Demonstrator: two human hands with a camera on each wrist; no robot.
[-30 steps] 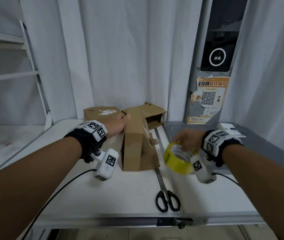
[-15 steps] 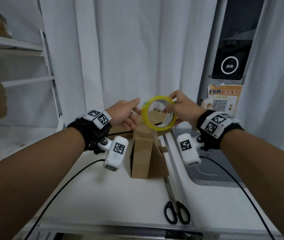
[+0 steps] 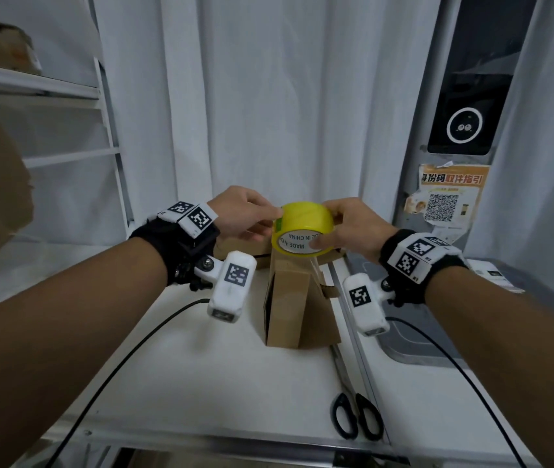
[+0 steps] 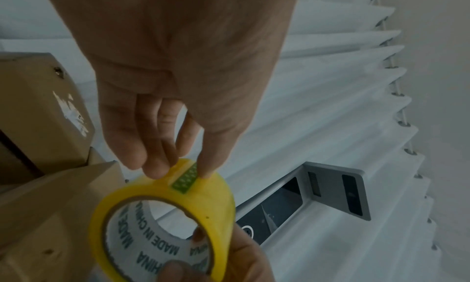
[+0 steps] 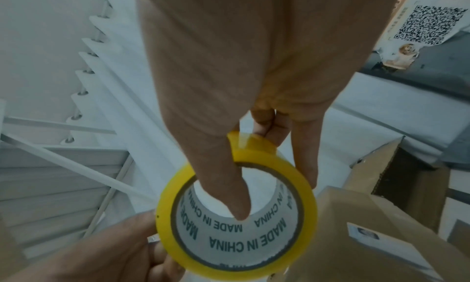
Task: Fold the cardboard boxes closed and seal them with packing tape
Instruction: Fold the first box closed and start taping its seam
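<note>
A yellow packing tape roll point(image 3: 302, 228) is held in the air just above an upright brown cardboard box point(image 3: 289, 298) on the white table. My right hand point(image 3: 331, 228) grips the roll, with the thumb inside the core point(image 5: 229, 190) and the fingers over the outside. My left hand point(image 3: 273, 219) pinches the roll's outer rim, its fingertips point(image 4: 157, 165) on either side of a green end tab point(image 4: 184, 178). In the right wrist view the roll point(image 5: 236, 206) hangs beside the box top point(image 5: 368, 236).
Two more brown boxes point(image 3: 245, 248) lie behind the upright one, largely hidden by my hands. Black-handled scissors point(image 3: 356, 417) lie near the table's front edge. A grey metal surface point(image 3: 414, 346) adjoins on the right, white shelving point(image 3: 66, 153) on the left, curtains behind.
My right hand lifted the roll from the table to above the box and turned it. My left hand left the box and took hold of the roll's rim.
</note>
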